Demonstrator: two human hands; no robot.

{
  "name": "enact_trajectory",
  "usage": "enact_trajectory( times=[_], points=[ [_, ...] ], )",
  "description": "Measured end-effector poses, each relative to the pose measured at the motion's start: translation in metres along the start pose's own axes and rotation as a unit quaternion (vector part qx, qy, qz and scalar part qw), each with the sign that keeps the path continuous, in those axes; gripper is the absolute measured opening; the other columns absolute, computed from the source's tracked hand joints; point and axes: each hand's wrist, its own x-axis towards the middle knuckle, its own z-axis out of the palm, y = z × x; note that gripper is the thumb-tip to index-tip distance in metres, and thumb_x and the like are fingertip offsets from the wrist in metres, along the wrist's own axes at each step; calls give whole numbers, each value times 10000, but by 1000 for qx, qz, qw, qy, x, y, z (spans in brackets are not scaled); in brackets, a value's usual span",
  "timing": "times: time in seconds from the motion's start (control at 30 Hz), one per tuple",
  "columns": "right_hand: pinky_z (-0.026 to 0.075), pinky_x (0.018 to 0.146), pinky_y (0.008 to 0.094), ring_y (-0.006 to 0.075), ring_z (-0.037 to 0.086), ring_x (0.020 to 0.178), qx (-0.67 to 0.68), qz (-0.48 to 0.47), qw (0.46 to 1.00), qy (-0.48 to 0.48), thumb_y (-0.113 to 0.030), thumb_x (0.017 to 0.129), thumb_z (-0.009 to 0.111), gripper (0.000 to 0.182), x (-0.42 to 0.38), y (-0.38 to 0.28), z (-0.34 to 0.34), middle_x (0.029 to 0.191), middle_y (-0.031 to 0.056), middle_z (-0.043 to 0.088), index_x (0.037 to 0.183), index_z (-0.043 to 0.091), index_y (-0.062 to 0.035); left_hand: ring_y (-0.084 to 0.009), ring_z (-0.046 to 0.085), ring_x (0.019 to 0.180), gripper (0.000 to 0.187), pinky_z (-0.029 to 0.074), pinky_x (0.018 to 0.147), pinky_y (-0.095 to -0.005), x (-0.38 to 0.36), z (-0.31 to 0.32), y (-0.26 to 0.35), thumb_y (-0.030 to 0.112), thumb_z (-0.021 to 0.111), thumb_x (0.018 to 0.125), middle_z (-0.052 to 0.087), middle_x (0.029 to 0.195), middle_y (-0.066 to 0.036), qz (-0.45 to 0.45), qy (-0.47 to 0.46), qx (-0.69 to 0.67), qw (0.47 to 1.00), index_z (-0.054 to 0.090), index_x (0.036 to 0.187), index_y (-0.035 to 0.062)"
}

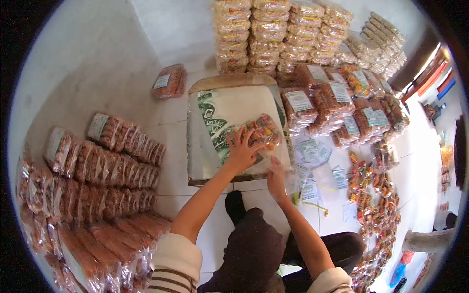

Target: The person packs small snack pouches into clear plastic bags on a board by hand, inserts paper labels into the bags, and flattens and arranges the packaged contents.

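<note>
A clear plastic bag (pixel 266 128) filled with small orange, yellow and green pieces lies on a low cardboard-edged work surface (pixel 239 105) topped with a white and green printed sheet. My left hand (pixel 241 149) rests on the filled part of this bag, its fingers spread. At the bag's loose end, near the front right corner, my right hand (pixel 276 177) is closed on the clear plastic. Exactly how the right fingertips pinch it is hard to make out. Printed labels (pixel 312 150) and empty clear bags (pixel 324 175) lie on the floor beside my right hand.
Filled brown packs (pixel 105 171) line the left side. One labelled pack (pixel 169 82) lies behind the work surface on the left. Tall stacks of pale packs (pixel 268 34) stand at the back, with labelled packs (pixel 337 95) before them. Colourful pieces (pixel 373 210) are heaped at the right.
</note>
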Motion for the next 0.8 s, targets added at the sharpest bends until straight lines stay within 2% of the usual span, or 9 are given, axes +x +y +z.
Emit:
enact_trajectory(
  times=[0.1, 0.27, 0.33, 0.4, 0.43, 0.5, 0.6, 0.7, 0.8],
  points=[
    [322, 954, 401, 361, 371, 1141, -107, 8, 992, -68, -49, 800, 497, 451, -26, 7, -23, 1229, 209, 392, 1236, 385, -17, -407, 103, 1268, 535, 79, 905, -717, 0, 0, 4, 133, 642, 648, 189, 1362, -111, -6, 15, 1, 1000, 530, 1122, 355],
    [301, 961, 454, 374, 317, 1190, -235, -42, 908, -343, -239, 831, 502, 381, -53, 6, -107, 1223, 223, 404, 1137, 470, -14, -412, 128, 1259, 419, 29, 928, -687, 12, -5, 43, 156, 651, 632, 252, 1340, -131, -5, 72, 12, 997, 598, 1020, 306],
    [358, 917, 450, 372, 405, 1129, -236, -43, 910, -338, -319, 821, 511, 403, -48, 7, -138, 1162, 202, 479, 1088, 522, -18, -405, 122, 1266, 369, 30, 926, -692, 24, -14, 71, 192, 649, 636, 243, 1344, -135, -14, 57, 18, 998, 604, 996, 257],
    [416, 857, 428, 356, 517, 1000, -328, 153, 788, -498, -372, 791, 543, 426, -40, -1, -162, 1070, 179, 552, 1036, 565, -26, -383, 110, 1279, 334, 44, 925, -696, 35, -31, 112, 257, 652, 658, 228, 1352, -139, -9, 14, 25, 1000, 585, 982, 208],
    [446, 808, 416, 340, 573, 888, -291, 144, 816, -478, -410, 768, 559, 452, -38, 6, -174, 991, 169, 591, 1010, 583, -30, -373, 111, 1278, 334, 64, 915, -705, 39, -38, 135, 285, 649, 671, 233, 1346, -136, 25, 0, -12, 1000, 573, 983, 193],
    [431, 824, 411, 327, 555, 932, -269, 136, 862, -407, -346, 796, 550, 414, -35, 2, -211, 1006, 186, 579, 1057, 550, -24, -364, 112, 1278, 341, 85, 904, -715, 42, -43, 184, 313, 646, 683, 238, 1339, -132, 81, -24, -51, 995, 561, 984, 177],
    [418, 836, 404, 327, 545, 944, -218, 110, 946, -214, -261, 822, 543, 358, -45, -42, -289, 974, 189, 583, 1095, 522, -31, -335, 304, 1209, 331, 253, 930, -587, 52, -43, 258, 321, 622, 732, 340, 1283, -119, 147, -52, -74, 985, 549, 1026, 186],
    [429, 806, 398, 318, 552, 917, -190, 163, 964, -88, -243, 830, 545, 322, -85, -37, -359, 917, 173, 590, 1080, 528, -41, -238, 551, 958, 274, 429, 829, -353, 53, -45, 326, 211, 566, 796, 559, 1003, -119, 277, -101, -257, 920, 534, 1040, 91],
    [459, 749, 363, 276, 587, 868, -114, 264, 958, 16, -211, 822, 561, 281, -147, -25, -415, 938, 165, 608, 1040, 552, -34, -231, 587, 891, 252, 455, 785, -353, 47, -21, 387, 168, 561, 807, 577, 986, -123, 331, -203, -359, 849, 529, 1031, 56]
  ],
)
